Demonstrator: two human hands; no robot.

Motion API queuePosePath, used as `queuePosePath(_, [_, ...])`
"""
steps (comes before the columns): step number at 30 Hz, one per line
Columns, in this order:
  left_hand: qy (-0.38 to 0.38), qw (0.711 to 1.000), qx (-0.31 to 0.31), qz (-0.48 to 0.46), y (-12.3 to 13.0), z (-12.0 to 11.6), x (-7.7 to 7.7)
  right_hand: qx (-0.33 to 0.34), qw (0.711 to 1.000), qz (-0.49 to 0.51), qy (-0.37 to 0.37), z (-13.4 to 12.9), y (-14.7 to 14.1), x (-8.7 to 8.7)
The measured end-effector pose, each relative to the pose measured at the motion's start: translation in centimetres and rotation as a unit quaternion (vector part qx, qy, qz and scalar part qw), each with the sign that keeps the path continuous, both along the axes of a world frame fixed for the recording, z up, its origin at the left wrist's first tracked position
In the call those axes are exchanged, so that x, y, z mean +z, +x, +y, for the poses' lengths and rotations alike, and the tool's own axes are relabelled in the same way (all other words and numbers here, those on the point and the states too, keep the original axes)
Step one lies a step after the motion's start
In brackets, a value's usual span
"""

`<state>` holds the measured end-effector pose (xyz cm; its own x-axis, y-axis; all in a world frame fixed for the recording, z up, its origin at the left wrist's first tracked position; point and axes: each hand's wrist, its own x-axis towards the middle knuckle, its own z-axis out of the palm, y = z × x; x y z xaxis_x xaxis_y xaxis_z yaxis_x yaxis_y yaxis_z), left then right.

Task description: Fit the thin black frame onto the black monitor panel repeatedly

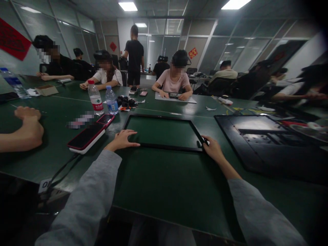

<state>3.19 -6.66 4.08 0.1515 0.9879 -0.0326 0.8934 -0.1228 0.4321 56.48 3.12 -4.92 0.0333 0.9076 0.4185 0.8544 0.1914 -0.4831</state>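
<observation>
A thin black rectangular frame (169, 147) lies on the green table in front of me, and the tabletop shows through its middle. At its near left corner is my left hand (121, 140), thumb and forefinger stretched apart over the frame's edge. My right hand (212, 147) is closed at the near right corner, fingers curled around the side bar. A small dark shape (198, 144) shows just inside that corner; I cannot tell what it is. Part of the frame's left side is hidden by my left hand.
Left of the frame are a red-edged phone (87, 136) on a white power bank with a cable, a red-capped bottle (95, 99) and a blue-capped bottle (111, 100). A large black panel (256, 147) lies right. A co-worker's forearm (23, 136) rests at left; others sit across the table.
</observation>
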Motion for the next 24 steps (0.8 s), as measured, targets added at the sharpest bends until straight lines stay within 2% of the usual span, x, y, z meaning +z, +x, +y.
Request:
queuePosePath(4, [-0.005, 1.0, -0.02, 0.002, -0.1, 0.1, -0.1, -0.023, 1.0, 0.005, -0.003, -0.2, -0.2, 0.2])
queuePosePath(10, [0.011, 1.0, -0.012, -0.005, -0.4, 0.4, -0.8, -0.027, 0.999, -0.007, -0.024, -0.7, -0.7, 0.8])
queuePosePath(24, [0.04, 0.999, 0.008, -0.021, -0.3, 0.6, -1.4, -0.039, 0.999, 0.023, -0.013, -0.8, -0.7, 0.8])
